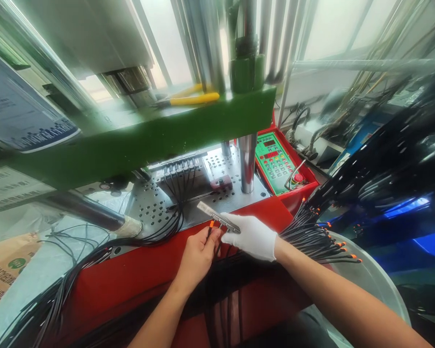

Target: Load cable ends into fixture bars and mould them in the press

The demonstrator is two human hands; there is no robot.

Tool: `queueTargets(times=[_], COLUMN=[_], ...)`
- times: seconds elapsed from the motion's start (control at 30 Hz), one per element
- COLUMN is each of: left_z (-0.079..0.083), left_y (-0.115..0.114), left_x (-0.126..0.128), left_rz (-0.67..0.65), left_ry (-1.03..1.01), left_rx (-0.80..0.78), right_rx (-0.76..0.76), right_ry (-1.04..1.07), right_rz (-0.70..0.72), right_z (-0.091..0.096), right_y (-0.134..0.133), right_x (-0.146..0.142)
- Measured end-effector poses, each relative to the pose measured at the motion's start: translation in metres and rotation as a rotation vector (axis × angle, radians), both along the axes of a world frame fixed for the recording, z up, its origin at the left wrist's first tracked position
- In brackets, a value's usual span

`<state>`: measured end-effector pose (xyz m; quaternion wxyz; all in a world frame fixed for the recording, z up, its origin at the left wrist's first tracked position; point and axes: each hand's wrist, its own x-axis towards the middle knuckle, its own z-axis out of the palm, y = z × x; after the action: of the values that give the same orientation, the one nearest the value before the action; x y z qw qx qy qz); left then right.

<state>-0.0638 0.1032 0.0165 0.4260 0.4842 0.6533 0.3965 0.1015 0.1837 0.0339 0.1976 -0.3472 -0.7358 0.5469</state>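
Note:
In front of the press, my bare left hand (199,256) pinches a black cable (209,233) just below its orange tip. My right hand (252,234), in a white glove, grips a narrow metal bar (217,216) that slants up to the left. The orange cable end meets the underside of this bar, and more cables seem to hang from it. Behind my hands, a row of black cables (181,193) runs out of a metal mould (181,166) on the perforated press plate (152,205).
A green press beam (166,140) crosses above the plate, with yellow-handled pliers (195,99) on top. To the right stands a red control box (286,166) with buttons. Orange-tipped cables (326,246) lie over a round tub (387,290). A steel column (247,164) rises near the box.

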Motion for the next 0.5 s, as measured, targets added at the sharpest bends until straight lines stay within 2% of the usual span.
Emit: queueTargets(times=[0.13, 0.3, 0.5], left_z=[0.001, 0.008, 0.010], left_y=[0.001, 0.001, -0.002], left_x=[-0.003, -0.008, -0.009], left_rz=[-0.068, 0.009, -0.002], left_ry=[0.058, 0.060, -0.083], left_rx=[-0.029, 0.076, 0.092], right_rx=[-0.067, -0.277, -0.267], right_ry=[0.026, 0.001, 0.015], right_rz=[0.103, 0.157, 0.116], right_z=[0.003, 0.007, 0.001], right_y=[0.003, 0.009, 0.011], right_x=[0.004, 0.013, 0.014])
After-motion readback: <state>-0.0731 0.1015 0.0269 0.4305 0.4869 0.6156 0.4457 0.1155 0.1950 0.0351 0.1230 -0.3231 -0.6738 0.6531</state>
